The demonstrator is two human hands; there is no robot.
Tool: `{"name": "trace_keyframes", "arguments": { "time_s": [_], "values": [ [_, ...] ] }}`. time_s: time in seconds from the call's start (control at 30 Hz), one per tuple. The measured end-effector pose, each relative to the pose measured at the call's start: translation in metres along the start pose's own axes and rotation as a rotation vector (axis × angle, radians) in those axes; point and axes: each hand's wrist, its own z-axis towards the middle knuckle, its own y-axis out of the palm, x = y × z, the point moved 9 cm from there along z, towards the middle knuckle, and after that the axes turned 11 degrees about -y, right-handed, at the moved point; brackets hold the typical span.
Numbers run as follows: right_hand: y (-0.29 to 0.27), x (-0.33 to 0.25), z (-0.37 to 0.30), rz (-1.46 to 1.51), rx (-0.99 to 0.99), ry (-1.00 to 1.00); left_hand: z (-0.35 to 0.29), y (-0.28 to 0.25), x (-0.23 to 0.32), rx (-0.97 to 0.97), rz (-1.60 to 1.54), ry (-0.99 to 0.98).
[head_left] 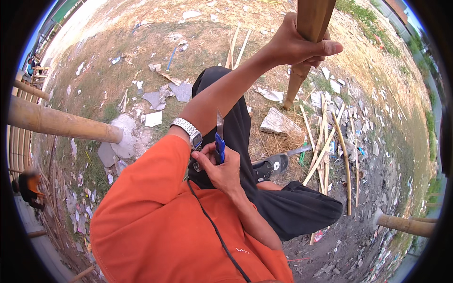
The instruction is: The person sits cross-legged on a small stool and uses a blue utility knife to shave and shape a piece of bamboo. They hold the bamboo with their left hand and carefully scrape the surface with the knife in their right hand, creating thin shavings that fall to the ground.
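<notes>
My left hand [304,47] is wrapped round an upright brown wooden post [316,19], its arm stretched out to the upper right. Below the grip, the post's narrower foot reaches the ground. A silver watch [188,129] sits on my left wrist. In my right hand [222,172], close to my lap, is a utility knife [220,148] with a blue handle. Its metal blade [220,120] is out and points up, beside my left forearm and apart from the post. My fingers close round the handle, hiding its lower part.
Thin wood strips [325,146] lie on the ground right of my legs, near a pale stone block [279,121]. Bamboo poles stand at left [66,120] and right [406,225]. Paper scraps and broken slabs litter the ground. Another person [30,188] is at far left.
</notes>
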Motion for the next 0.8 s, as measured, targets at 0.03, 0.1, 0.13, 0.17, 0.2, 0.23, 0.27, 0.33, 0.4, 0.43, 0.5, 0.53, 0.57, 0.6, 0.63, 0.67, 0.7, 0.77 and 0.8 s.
{"name": "trace_keyframes", "arguments": {
  "time_s": [0.03,0.1,0.13,0.17,0.2,0.23,0.27,0.33,0.4,0.43,0.5,0.53,0.57,0.6,0.63,0.67,0.7,0.77,0.8],
  "values": [
    [0.006,0.0,-0.001,0.007,-0.027,-0.001,0.001,0.002,0.0,-0.031,-0.005,0.008],
    [0.016,0.002,-0.003,0.026,-0.08,-0.003,0.0,0.0,0.0,-0.009,-0.008,0.014],
    [0.017,0.005,-0.002,0.05,-0.068,0.02,-0.001,0.0,0.001,-0.006,-0.007,0.013],
    [0.014,0.006,-0.001,0.048,-0.051,0.03,-0.002,-0.001,0.001,-0.001,-0.002,-0.004],
    [0.009,0.007,0.0,0.048,-0.031,0.041,-0.004,-0.003,0.001,0.002,0.002,-0.022],
    [0.002,0.007,0.002,0.043,0.001,0.045,-0.004,-0.003,-0.001,-0.008,0.0,-0.039],
    [-0.01,0.004,0.006,0.033,0.042,0.01,-0.005,-0.007,-0.004,0.025,0.037,-0.025],
    [-0.056,-0.002,0.008,-0.063,0.216,-0.093,-0.002,-0.011,-0.004,-0.049,-0.08,0.034],
    [-0.108,-0.012,0.015,-0.018,0.479,-0.177,-0.012,-0.021,0.003,0.031,-0.087,0.055],
    [-0.134,-0.008,0.02,-0.097,0.602,-0.057,-0.015,-0.023,0.002,0.005,-0.146,0.073],
    [-0.164,-0.002,0.042,-0.333,0.597,0.008,-0.022,-0.019,0.006,-0.045,-0.166,0.111],
    [-0.175,-0.003,0.044,-0.388,0.634,0.005,-0.025,-0.019,0.005,-0.055,-0.116,0.123],
    [-0.181,-0.003,0.047,-0.429,0.668,-0.002,-0.028,-0.019,0.006,-0.051,-0.124,0.144],
    [-0.187,-0.003,0.05,-0.47,0.7,-0.006,-0.031,-0.016,0.012,-0.043,-0.099,0.199],
    [-0.189,0.0,0.053,-0.537,0.681,0.032,-0.032,-0.015,0.009,-0.131,-0.069,0.225],
    [-0.187,0.003,0.055,-0.597,0.651,0.078,-0.035,-0.013,0.014,-0.147,-0.099,0.259],
    [-0.186,0.008,0.057,-0.655,0.617,0.126,-0.034,-0.007,0.015,-0.119,0.06,0.202],
    [-0.189,0.029,0.058,-0.691,0.553,0.247,-0.042,-0.005,0.019,-0.234,-0.076,0.273],
    [-0.191,0.031,0.056,-0.679,0.557,0.254,-0.042,-0.002,0.019,-0.243,-0.073,0.267]
  ]
}}
